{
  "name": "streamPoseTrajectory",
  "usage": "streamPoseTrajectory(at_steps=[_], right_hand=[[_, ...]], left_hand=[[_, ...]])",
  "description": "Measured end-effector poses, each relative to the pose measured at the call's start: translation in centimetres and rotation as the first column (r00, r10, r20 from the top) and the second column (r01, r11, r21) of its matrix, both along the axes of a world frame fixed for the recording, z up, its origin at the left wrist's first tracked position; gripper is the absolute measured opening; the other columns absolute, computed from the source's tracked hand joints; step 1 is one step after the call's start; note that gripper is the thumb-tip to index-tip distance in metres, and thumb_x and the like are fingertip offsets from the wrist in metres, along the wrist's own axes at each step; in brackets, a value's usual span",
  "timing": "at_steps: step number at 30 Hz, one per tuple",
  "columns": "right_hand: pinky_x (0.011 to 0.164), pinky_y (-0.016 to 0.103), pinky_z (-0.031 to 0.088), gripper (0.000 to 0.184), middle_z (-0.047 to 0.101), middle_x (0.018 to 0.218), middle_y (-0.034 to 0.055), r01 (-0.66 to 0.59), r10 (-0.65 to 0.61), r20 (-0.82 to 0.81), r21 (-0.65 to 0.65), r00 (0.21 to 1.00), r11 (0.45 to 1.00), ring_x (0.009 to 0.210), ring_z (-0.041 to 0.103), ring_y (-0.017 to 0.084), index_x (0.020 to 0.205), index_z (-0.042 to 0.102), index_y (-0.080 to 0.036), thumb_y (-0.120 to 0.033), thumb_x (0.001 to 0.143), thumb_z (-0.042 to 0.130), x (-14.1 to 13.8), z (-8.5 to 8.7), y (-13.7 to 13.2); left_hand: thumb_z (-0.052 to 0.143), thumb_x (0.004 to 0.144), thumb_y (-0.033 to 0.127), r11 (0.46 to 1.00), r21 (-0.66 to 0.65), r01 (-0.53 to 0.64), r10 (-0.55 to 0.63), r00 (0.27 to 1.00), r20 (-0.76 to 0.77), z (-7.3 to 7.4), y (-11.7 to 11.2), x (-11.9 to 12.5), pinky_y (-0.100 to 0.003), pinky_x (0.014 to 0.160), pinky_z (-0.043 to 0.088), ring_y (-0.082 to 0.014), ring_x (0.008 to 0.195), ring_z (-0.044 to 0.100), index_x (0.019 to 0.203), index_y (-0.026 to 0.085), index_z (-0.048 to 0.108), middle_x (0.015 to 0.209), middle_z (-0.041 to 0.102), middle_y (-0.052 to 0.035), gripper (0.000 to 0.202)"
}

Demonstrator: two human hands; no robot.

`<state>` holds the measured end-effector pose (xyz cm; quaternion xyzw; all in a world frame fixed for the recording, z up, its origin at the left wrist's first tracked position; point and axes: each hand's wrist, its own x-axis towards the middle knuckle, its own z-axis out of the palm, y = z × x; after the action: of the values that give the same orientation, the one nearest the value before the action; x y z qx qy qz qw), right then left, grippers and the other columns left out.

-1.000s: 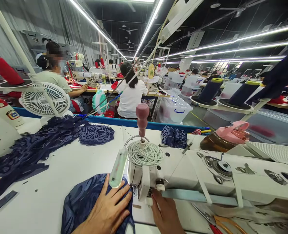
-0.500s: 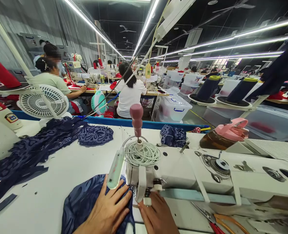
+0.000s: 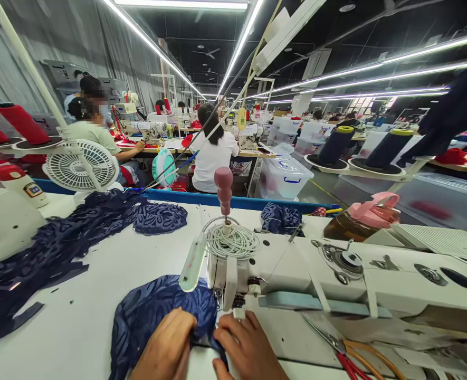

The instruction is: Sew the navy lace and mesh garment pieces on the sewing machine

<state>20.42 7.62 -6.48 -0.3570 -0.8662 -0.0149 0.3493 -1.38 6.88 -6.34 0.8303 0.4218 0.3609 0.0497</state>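
Observation:
A piece of navy patterned lace fabric [image 3: 158,311] lies on the white table in front of the sewing machine [image 3: 296,269]. My left hand [image 3: 168,345] is curled shut, gripping the fabric's near edge. My right hand [image 3: 247,348] pinches the same fabric edge just below the needle area [image 3: 237,306]. Both hands sit close together at the bottom of the view.
A heap of navy lace [image 3: 59,243] covers the table's left side. A small white fan [image 3: 80,166] and red thread cones [image 3: 23,124] stand at left. Orange-handled scissors [image 3: 352,353] lie at right, near a pink-lidded bottle [image 3: 360,216]. Other people sew at tables beyond.
My left hand went from lying flat on the fabric to curled and gripping it, pulled nearer to me. My right hand moved left to pinch the fabric edge.

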Motion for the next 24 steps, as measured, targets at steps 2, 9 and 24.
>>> streamPoseTrajectory(at_steps=[2,9,24], right_hand=[[0.088,0.035,0.035,0.014,0.069,0.101,-0.0008,-0.058,0.059,0.039,-0.016,0.998,0.998,0.086,0.06,0.018,0.096,0.059,-0.023,-0.025,0.082,0.061,0.0,0.1,0.1],[0.086,0.036,0.034,0.012,0.069,0.096,-0.0032,-0.065,0.062,0.058,0.054,0.996,0.996,0.083,0.059,0.016,0.091,0.056,-0.022,-0.025,0.081,0.06,-0.1,-0.3,0.2],[0.081,0.037,0.035,0.01,0.066,0.086,-0.0027,-0.031,0.025,0.06,0.103,0.998,0.994,0.074,0.055,0.014,0.082,0.055,-0.021,-0.03,0.088,0.055,-0.3,-0.4,0.2]], left_hand=[[0.03,0.096,0.008,0.997,-0.076,-0.026,0.032,0.997,0.074,1.5,0.9,-0.3,-0.026,0.072,0.055,-0.0172,0.078,0.062,0.106,0.021,0.051,0.086,0.061,-0.0037,0.027],[0.042,0.1,0.02,0.996,0.078,0.04,-0.03,0.991,-0.13,2.4,2.8,0.9,-0.03,0.065,0.051,-0.02,0.078,0.06,0.105,0.02,0.059,0.086,0.062,-0.005,0.018],[0.033,0.099,0.008,0.935,0.317,0.157,-0.1,0.977,-0.191,2.6,2.6,1.0,-0.036,0.085,0.045,-0.017,0.078,0.053,0.09,0.017,0.063,0.081,0.06,-0.0032,0.033]])
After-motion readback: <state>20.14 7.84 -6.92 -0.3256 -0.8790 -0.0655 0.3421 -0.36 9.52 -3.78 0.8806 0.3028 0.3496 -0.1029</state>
